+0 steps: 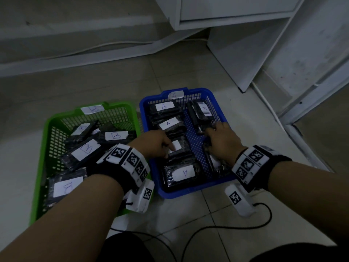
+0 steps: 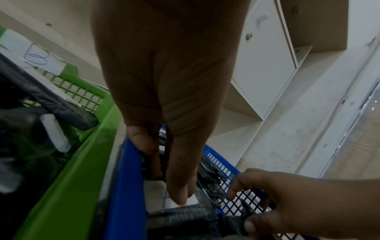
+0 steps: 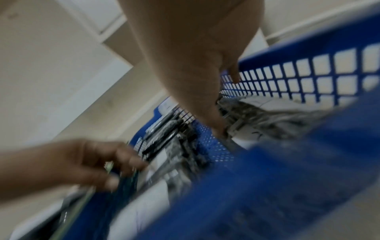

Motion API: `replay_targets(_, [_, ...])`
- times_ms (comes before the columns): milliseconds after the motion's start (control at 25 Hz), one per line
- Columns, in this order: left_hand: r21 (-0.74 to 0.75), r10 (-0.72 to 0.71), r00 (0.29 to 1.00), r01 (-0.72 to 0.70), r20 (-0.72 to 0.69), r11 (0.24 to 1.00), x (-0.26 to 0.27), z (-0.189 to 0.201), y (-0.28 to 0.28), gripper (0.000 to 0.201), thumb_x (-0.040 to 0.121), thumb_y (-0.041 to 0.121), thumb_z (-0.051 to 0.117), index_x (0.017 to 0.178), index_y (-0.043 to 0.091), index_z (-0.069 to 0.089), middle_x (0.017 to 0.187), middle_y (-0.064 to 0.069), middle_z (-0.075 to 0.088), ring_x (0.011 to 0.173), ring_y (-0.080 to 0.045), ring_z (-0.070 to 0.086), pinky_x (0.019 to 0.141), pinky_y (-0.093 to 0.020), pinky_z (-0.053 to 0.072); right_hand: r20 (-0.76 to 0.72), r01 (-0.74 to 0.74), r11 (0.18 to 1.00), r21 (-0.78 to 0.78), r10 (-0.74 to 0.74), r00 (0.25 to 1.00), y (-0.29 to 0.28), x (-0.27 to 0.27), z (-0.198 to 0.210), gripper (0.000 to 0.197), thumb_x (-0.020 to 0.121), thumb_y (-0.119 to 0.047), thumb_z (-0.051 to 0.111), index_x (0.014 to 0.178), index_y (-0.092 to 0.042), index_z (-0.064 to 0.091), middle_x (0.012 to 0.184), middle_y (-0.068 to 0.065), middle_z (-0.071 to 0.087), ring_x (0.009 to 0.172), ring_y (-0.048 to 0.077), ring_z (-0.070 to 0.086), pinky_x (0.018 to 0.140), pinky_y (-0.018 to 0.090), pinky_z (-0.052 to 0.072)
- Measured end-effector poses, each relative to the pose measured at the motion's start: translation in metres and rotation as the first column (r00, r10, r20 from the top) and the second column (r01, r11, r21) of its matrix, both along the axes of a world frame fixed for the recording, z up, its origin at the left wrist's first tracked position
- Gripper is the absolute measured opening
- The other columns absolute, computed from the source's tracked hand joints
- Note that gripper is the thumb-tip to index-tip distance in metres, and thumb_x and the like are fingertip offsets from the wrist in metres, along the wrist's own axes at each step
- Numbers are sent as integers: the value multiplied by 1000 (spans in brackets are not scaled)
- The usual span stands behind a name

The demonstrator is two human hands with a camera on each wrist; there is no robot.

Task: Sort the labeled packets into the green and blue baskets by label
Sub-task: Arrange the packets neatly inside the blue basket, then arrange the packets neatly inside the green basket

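Note:
A green basket (image 1: pixel 40 167) tagged B holds black packets with white B labels (image 1: pixel 86 149). Beside it on the right, a blue basket (image 1: pixel 181 193) tagged A holds packets labelled A (image 1: pixel 184 173). Both hands are inside the blue basket. My left hand (image 1: pixel 168 148) pinches a middle packet (image 1: pixel 179 148), thumb (image 2: pixel 179 194) pressed on its white label, whose letter is covered. My right hand (image 1: pixel 213 131) curls its fingers round a packet (image 1: pixel 213 161) standing against the basket's right wall (image 3: pixel 308 78). The right wrist view is blurred.
The baskets sit side by side on a tiled floor. A white cabinet (image 1: pixel 245 53) stands behind on the right, with a white frame (image 1: pixel 302 114) further right. Black cables (image 1: pixel 207 229) trail on the floor near my knees. A wall skirting (image 1: pixel 75 59) runs along the back.

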State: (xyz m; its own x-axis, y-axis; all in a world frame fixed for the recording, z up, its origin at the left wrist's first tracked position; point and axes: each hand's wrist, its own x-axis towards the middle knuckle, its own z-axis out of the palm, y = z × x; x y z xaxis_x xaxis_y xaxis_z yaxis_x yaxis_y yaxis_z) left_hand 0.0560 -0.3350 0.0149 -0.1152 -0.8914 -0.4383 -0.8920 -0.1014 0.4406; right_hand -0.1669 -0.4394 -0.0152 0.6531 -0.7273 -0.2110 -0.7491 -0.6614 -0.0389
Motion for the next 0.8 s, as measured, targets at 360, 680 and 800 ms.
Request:
replay_targets(360, [42,-57,992,53,109,998,-11,-2,6,38,86,27,66,123,24,62,129,-1,48,118,-19,48,95,-25,39,-120,59,998,5,-58,991,23,-1,-13,56,84,-43,59,133,-18,46,138,18,33,124,38,32,87,41,43])
replay_targets(680, [-160,97,989,-114,-110,980,1,-6,27,24,87,20,63,111,21,68,114,-4,55,103,-16,55,94,-27,43,144,75,996,-54,-67,987,31,13,-21,20,80,7,57,100,9,60,107,30,53,102,44,52,80,39,43])
replay_targets(800, [-171,123,984,-144,-128,975,2,-12,29,23,86,20,64,108,20,69,113,-3,56,102,-15,55,91,-22,42,181,55,998,-31,-48,982,29,5,-26,16,69,5,71,82,6,62,91,26,54,85,40,55,65,30,33])
